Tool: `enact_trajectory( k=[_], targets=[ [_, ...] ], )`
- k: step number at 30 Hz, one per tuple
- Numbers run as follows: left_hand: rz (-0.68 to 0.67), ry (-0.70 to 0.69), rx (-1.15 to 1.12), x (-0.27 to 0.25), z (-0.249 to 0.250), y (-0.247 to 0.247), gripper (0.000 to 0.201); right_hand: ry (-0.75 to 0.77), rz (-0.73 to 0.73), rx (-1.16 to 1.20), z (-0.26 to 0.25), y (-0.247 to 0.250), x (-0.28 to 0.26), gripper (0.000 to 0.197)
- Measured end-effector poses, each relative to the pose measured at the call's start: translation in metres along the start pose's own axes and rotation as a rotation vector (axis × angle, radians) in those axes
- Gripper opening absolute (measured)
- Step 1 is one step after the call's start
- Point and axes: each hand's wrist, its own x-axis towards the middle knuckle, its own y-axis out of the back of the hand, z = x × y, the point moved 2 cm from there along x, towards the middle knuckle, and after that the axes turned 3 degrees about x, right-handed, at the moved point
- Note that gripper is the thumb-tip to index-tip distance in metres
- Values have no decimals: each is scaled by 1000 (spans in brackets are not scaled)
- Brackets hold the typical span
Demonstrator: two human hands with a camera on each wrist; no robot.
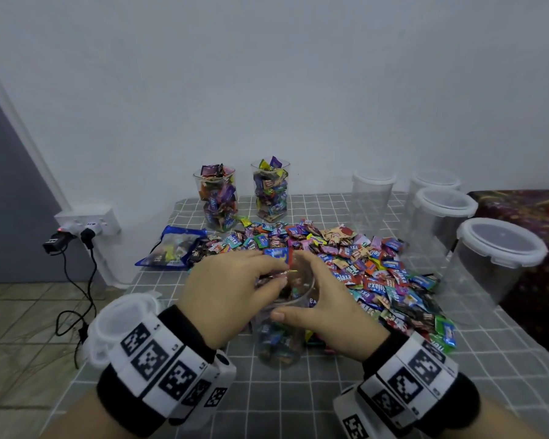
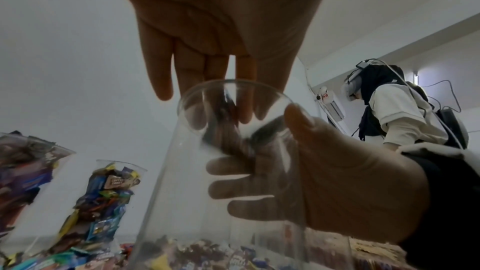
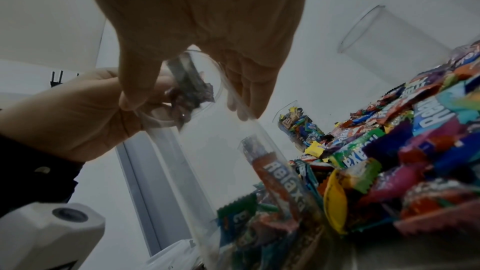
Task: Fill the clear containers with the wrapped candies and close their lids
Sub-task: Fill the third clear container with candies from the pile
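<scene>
I observe my right hand (image 1: 324,299) wrapped around the upper wall of a clear container (image 1: 279,337) standing upright on the grid-patterned tablecloth (image 1: 393,391), at the near edge of the candy pile (image 1: 362,267); thumb on the near side, fingers (image 2: 233,184) curled round the far side. This container holds wrapped candies in its lower part only. My left hand (image 1: 232,296) is over its open mouth, fingertips pinching a few dark-wrapped candies (image 3: 187,85) at rim level. Two filled containers (image 1: 217,198) stand without lids at the far left of the table, near the wall. Four empty lidded containers (image 1: 441,213) stand at the right. A blue candy bag (image 1: 171,248) lies left of the pile. A loose white lid (image 1: 121,321) sits at the near left.
</scene>
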Motion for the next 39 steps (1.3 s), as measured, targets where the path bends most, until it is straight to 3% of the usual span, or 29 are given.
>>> enact_trajectory(
  k=[7, 11, 15, 17, 22, 25, 27, 33, 39],
  targets=[
    [158, 107, -209, 2, -10, 4, 38, -7, -60, -21, -6, 5, 0, 69],
    [222, 334, -410, 9, -34, -2, 19, -70, -203, -118, -3, 10, 1, 82],
    [78, 557, -394, 20, -71, -18, 25, -209, -379, -343, 8, 26, 8, 84],
    [-31, 641, -314, 25, -92, -29, 36, -310, -340, -357, 12, 39, 14, 84],
    [-362, 754, -40, 39, -132, -58, 61, -471, 159, -307, 34, 84, 46, 71],
    [-427, 815, -48, 48, -142, -70, 67, -570, 325, -349, 54, 107, 63, 64],
    [-461, 849, -62, 53, -147, -77, 68, -638, 316, -407, 61, 115, 70, 59],
    [-565, 890, -67, 59, -157, -96, 75, -800, 275, -529, 87, 122, 84, 81],
    [-629, 892, 80, 54, -164, -107, 80, -766, 122, -654, 85, 109, 88, 75]
  ],
)
